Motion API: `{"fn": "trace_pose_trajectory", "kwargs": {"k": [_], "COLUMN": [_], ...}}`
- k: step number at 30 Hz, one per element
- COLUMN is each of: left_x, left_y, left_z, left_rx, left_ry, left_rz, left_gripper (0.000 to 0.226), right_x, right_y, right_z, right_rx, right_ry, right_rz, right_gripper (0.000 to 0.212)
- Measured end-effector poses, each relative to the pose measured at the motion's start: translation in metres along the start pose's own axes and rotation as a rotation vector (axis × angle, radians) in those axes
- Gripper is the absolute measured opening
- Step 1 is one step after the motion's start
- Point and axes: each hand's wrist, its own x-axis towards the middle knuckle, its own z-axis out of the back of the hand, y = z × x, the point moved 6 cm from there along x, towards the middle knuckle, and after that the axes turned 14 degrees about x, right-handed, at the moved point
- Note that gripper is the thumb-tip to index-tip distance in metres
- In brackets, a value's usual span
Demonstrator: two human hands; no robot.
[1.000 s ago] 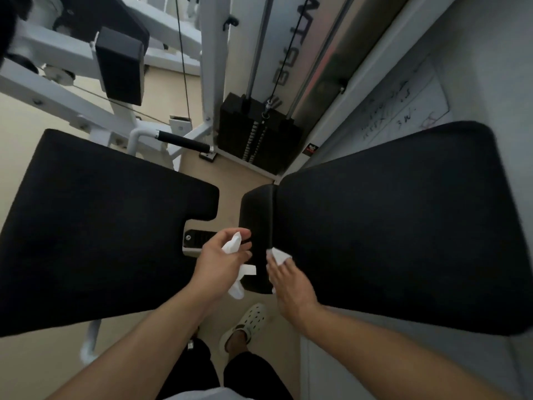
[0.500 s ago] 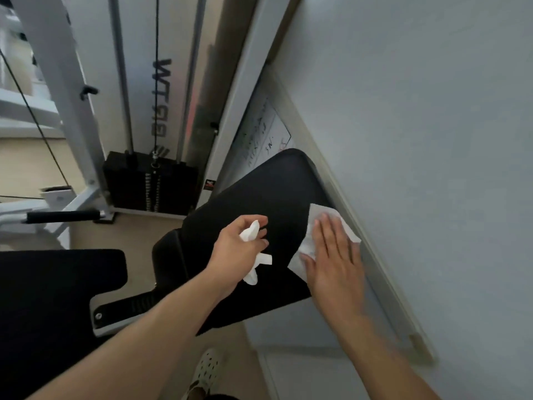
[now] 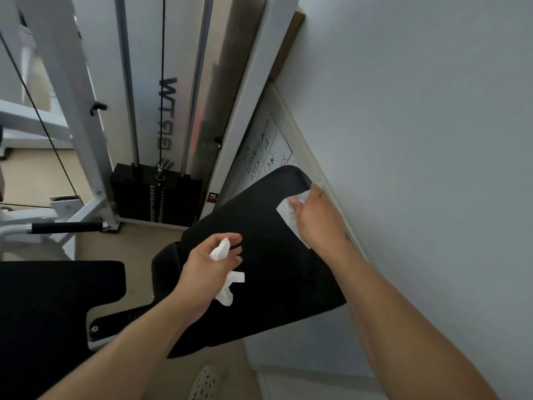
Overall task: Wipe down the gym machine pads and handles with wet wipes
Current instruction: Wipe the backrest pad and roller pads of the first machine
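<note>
A black back pad of the gym machine slants from the centre up toward the wall. My right hand presses a flat white wet wipe onto the pad's upper right edge, near the wall. My left hand hovers over the pad's lower middle, fingers closed round a crumpled white wipe. The black seat pad fills the lower left. A black-gripped handle sticks out at the left.
The black weight stack with its guide rods and cable stands behind the pads in a white frame. A whiteboard with writing leans along the grey wall. A pale perforated shoe shows at the bottom.
My right hand has slid the flat wipe up the back pad toward its top corner by the wall. The left hand keeps its crumpled wipe. The view has swung from the pads toward the wall.
</note>
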Motion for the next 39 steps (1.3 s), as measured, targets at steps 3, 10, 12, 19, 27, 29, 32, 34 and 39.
{"fn": "trace_pose_trajectory", "kwargs": {"k": [3,10,12,19,27,29,32,34,39], "left_x": [-0.001,-0.004,-0.005,-0.008,-0.021,-0.025,-0.032,-0.04,-0.063], "left_y": [0.001,0.006,0.011,0.028,0.041,0.045,0.059,0.069,0.094], "left_z": [0.005,0.009,0.007,0.005,0.023,0.032,0.045,0.05,0.068], "left_rx": [0.001,-0.009,-0.017,-0.051,-0.135,-0.144,-0.158,-0.175,-0.165], "left_ry": [-0.037,-0.11,-0.131,-0.205,-0.328,-0.358,-0.41,-0.425,-0.474], "left_rz": [-0.006,0.001,0.011,0.031,0.044,0.048,0.096,0.125,0.159], "left_gripper": [0.041,0.041,0.041,0.038,0.033,0.033,0.033,0.032,0.033], "right_x": [0.022,0.075,0.069,0.017,-0.136,-0.117,-0.086,-0.071,0.006], "right_y": [0.02,0.05,0.064,0.06,-0.013,-0.003,0.006,0.01,0.056], "right_z": [-0.002,-0.03,-0.039,-0.135,-0.227,-0.215,-0.191,-0.18,-0.15], "right_rx": [-0.079,-0.434,-0.644,-0.934,-1.071,-0.988,-0.982,-0.988,-0.871], "right_ry": [0.08,0.071,0.098,0.233,0.736,0.629,0.535,0.508,0.329], "right_rz": [0.083,0.326,0.392,0.706,1.07,1.036,0.891,0.846,0.617], "right_gripper": [0.052,0.045,0.045,0.066,0.064,0.074,0.081,0.078,0.079]}}
